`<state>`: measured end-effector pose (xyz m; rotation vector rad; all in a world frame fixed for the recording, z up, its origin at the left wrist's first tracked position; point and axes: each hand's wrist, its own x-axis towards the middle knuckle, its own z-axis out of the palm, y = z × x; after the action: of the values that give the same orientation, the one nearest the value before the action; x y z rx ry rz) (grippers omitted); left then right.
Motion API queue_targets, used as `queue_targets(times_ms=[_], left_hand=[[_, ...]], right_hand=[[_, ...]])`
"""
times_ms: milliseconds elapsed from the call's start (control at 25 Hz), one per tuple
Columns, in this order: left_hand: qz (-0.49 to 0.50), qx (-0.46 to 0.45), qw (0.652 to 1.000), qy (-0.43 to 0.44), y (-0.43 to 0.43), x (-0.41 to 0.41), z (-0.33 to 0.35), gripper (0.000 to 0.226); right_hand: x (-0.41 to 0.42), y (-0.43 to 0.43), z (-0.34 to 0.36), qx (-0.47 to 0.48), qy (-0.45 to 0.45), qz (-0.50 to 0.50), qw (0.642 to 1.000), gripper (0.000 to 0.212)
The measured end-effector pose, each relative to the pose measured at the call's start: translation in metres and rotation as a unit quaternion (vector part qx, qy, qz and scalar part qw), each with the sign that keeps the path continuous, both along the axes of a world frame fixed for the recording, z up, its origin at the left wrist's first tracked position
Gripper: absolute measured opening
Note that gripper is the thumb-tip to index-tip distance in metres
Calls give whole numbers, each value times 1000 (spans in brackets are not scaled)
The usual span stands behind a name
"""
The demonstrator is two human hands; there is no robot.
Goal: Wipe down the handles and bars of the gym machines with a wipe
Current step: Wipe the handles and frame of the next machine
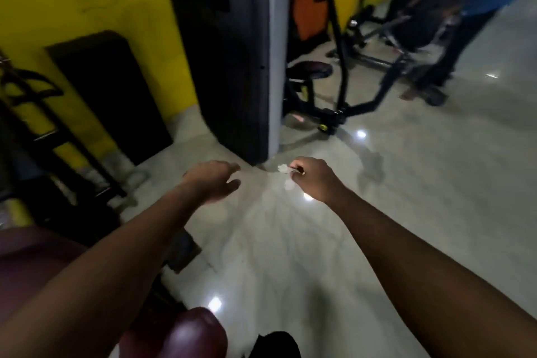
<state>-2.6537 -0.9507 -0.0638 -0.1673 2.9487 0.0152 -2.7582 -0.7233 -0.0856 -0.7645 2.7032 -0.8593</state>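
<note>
My right hand [312, 179] is held out over the pale tiled floor and pinches a small white wipe [284, 169] that sticks out to the left of its fingers. My left hand [213, 180] hovers level with it, a short gap to the left, fingers relaxed and holding nothing. A black-framed gym machine [340, 67] with a round dark seat [311, 70] and upright bars stands ahead to the right, behind a dark pillar with a grey edge [274, 52]. Neither hand touches any machine.
A black rack [43, 125] and a dark pad [110, 90] lean against the yellow wall on the left. Maroon padded rollers [189, 334] sit at the bottom left. Another person in blue [453, 32] stands at the far right by more equipment. Glossy floor [406, 212] spreads to the right.
</note>
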Motion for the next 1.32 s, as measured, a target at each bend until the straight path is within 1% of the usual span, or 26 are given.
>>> queue_targets(times_ms=[120, 240, 440, 600, 680, 880, 1000, 1080, 1160, 1240, 1320], left_hand=[[97, -14, 995, 19, -63, -8, 2, 47], [181, -24, 982, 44, -128, -17, -1, 45], [292, -7, 955, 59, -226, -44, 13, 41], [360, -12, 930, 72, -295, -56, 27, 35], [382, -14, 921, 72, -324, -62, 27, 33], [466, -27, 880, 86, -429, -87, 23, 35], [496, -30, 864, 85, -486, -108, 33, 37], [521, -28, 850, 70, -526, -116, 33, 38], [529, -18, 847, 60, -564, -121, 32, 39], [518, -15, 854, 36, -599, -124, 29, 39], [504, -26, 863, 21, -633, -125, 26, 38]], right_hand=[[-54, -83, -1, -19, 15, 119, 993, 10], [-101, -177, -2, -32, 9, 206, 978, 11], [-159, -331, 9, -34, 10, 310, 950, 9], [-181, -454, 16, -41, 1, 384, 922, 6], [-188, -503, 13, -38, -3, 405, 913, 6], [-213, -638, 3, -69, -17, 467, 881, 8], [-230, -711, 7, -79, -43, 462, 882, 12], [-235, -758, 4, -70, -45, 476, 875, 13], [-236, -797, -6, -61, -56, 493, 866, 14], [-233, -830, -21, -61, -66, 502, 860, 13], [-230, -855, -33, -68, -77, 495, 863, 11]])
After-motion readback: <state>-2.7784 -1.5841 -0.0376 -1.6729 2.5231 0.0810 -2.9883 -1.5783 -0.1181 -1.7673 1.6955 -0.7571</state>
